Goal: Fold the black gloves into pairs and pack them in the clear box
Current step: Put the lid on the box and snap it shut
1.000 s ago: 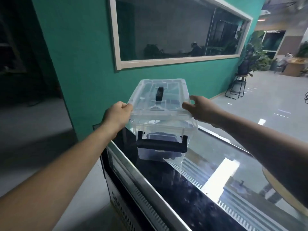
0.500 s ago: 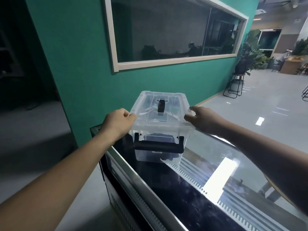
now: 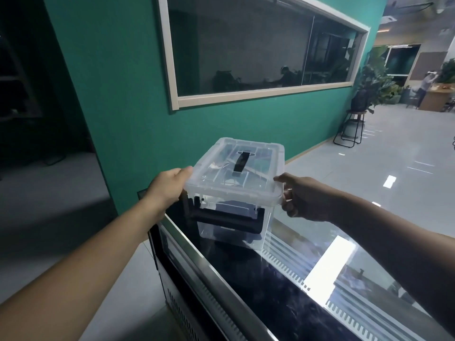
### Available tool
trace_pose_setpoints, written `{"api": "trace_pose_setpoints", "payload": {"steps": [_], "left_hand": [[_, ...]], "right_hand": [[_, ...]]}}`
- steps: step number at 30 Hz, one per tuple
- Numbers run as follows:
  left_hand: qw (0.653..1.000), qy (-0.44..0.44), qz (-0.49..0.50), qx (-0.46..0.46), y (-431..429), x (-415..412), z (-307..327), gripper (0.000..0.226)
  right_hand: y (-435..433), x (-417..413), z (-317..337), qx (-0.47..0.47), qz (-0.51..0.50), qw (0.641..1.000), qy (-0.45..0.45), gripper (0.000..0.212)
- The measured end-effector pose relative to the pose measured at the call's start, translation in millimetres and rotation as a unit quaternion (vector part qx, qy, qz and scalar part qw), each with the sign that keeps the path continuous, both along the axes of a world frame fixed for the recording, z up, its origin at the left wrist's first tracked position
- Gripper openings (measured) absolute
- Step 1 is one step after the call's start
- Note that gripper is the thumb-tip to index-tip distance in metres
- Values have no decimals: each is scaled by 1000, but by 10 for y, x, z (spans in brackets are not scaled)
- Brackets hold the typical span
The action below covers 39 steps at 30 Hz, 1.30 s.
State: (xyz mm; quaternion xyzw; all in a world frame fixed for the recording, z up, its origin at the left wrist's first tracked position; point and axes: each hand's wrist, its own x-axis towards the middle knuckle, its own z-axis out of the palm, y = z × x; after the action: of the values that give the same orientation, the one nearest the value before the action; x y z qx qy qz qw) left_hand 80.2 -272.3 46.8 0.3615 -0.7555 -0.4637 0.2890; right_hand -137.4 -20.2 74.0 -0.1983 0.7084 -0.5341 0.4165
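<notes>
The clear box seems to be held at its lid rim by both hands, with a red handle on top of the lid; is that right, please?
Not quite: in the head view the handle on top of the lid is black, not red. Otherwise yes: the left hand and the right hand hold the clear box at its lid rim.

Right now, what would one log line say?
clear box: lid on, at glass counter | left hand: holds left rim | right hand: holds right rim

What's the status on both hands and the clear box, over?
Left hand and right hand grip the clear box by its lid rim, one each side. Lid on, dark items inside. Box at the glass counter's end; nothing blocking.
</notes>
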Motion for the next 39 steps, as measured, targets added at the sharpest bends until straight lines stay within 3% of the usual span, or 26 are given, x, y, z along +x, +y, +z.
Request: {"api": "trace_pose_setpoints", "payload": {"steps": [5,9,12,17,21,24,29,34,39], "left_hand": [[986,45,40,153,-75,128,-349,61],[963,100,65,242,-18,224,-519,53],[950,114,66,282,51,244,-558,46],[937,138,40,318,66,267,-590,63],[925,162,4,344,114,251,-490,46],[923,173,11,343,82,226,-413,38],[939,172,19,296,-96,226,-241,38],[974,93,-18,206,-134,166,-65,36],[985,39,-32,165,-85,82,62,28]], "right_hand": [[-51,281,-33,-43,-31,996,-69,29],[-205,646,-111,-91,-74,988,-96,32],[-335,910,-159,-131,-87,978,-140,34],[-522,1280,-154,-183,-77,956,-215,31],[-703,1502,-154,-210,-82,938,-262,26],[-844,1623,-178,-224,-84,935,-262,22],[-936,1699,-214,-207,-48,951,-224,33],[-909,1713,-209,-197,-28,958,-205,37],[-900,1731,-205,-198,-19,960,-196,40]]}}
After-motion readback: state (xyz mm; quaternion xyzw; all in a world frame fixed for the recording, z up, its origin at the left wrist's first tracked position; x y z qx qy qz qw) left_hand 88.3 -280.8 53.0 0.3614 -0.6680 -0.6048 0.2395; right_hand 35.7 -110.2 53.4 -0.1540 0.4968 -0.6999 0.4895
